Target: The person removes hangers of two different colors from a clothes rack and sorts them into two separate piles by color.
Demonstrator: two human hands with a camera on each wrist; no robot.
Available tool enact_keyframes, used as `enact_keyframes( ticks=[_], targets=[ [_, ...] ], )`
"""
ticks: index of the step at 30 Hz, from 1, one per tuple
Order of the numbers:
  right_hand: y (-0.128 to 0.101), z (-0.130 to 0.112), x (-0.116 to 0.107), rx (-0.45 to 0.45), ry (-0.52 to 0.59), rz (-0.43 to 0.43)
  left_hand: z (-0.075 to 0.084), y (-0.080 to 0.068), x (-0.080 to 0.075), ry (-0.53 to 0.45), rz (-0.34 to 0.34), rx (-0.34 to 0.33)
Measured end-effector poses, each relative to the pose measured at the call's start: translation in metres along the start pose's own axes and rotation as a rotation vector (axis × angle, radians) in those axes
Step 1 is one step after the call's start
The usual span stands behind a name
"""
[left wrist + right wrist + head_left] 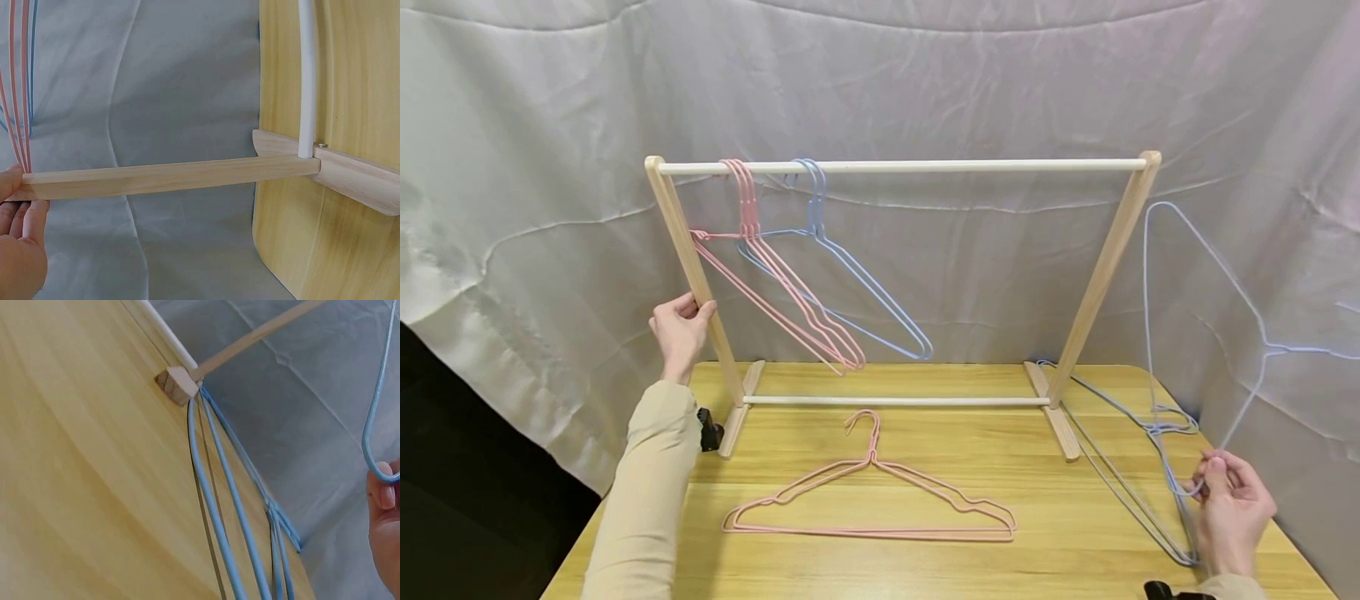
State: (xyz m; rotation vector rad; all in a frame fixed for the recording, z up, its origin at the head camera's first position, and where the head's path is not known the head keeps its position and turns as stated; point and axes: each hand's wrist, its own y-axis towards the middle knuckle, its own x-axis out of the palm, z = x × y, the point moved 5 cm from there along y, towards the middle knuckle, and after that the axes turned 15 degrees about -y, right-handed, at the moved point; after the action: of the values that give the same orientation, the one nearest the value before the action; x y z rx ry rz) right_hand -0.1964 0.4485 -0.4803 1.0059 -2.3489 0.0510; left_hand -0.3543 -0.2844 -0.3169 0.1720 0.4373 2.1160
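My left hand [680,335] grips the left wooden post [156,177] of a small clothes rack, thumb on one side and fingers on the other. Out at the right, my right hand [1234,510] pinches a blue hanger [1266,344] by one rounded corner. That hanger is raised on its side, its hook end pointing right and running out of the head view. Below it, more blue hangers [236,500] lie on the table beside the rack's right foot. Several pink hangers [749,215] and a couple of blue hangers [817,221] hang toward the left of the white top rod [985,166].
Pink hangers [872,457] lie stacked on the wooden table [940,575] in front of the rack, hooks toward it. A white lower bar [895,402] joins the rack's feet. Grey cloth [970,92] surrounds the back and sides.
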Motion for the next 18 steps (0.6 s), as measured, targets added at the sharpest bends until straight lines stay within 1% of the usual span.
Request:
enact_keyframes(
  ticks=[4,7,10,14,18],
  targets=[
    [0.005,0.002,-0.015,0.109,-0.112,0.049,-0.001,0.0,0.0,-0.037,-0.014,0.008],
    [0.006,0.004,-0.025,0.184,-0.21,0.039,-0.002,-0.001,0.001,-0.019,-0.006,0.011],
    [0.006,0.004,-0.03,0.192,-0.324,-0.013,-0.002,-0.001,0.001,0.002,0.003,0.004],
    [0.006,0.006,-0.035,0.162,-0.449,-0.105,-0.001,-0.001,0.0,0.017,0.01,0.0],
    [0.005,0.011,-0.039,0.165,-0.516,-0.203,0.0,-0.001,0.0,0.009,0.012,-0.002]
  ],
)
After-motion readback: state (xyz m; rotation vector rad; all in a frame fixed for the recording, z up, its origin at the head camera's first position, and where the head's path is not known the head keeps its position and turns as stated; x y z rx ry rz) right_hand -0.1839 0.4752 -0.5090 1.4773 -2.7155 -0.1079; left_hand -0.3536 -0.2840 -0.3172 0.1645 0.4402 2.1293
